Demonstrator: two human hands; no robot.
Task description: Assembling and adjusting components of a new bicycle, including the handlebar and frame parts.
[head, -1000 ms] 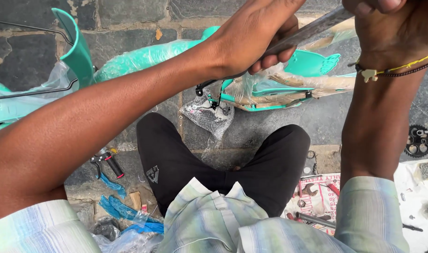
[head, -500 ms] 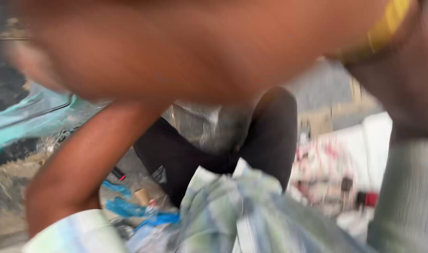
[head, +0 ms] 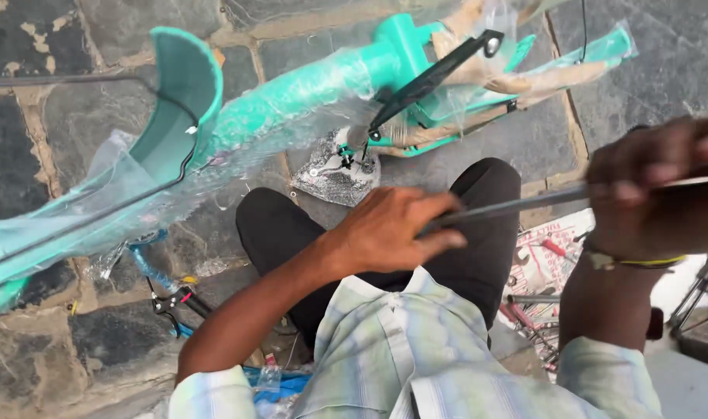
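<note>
As both hands clasp it – thin metal rod (head: 517, 206) | L hand (head: 392, 233) | R hand (head: 652, 194)

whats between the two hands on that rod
In the head view, only the bare grey rod spans from the left hand to the right hand. Nothing is threaded on that stretch; the dark trouser knee lies behind it.

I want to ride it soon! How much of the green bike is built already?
Not much looks done. The green bike frame lies on the stone floor, mostly wrapped in clear plastic, with a black crank arm fitted. Right now the left hand and right hand both grip a thin metal rod over the lap. No wheels show, and tools lie scattered around, so plenty seems left.
</note>
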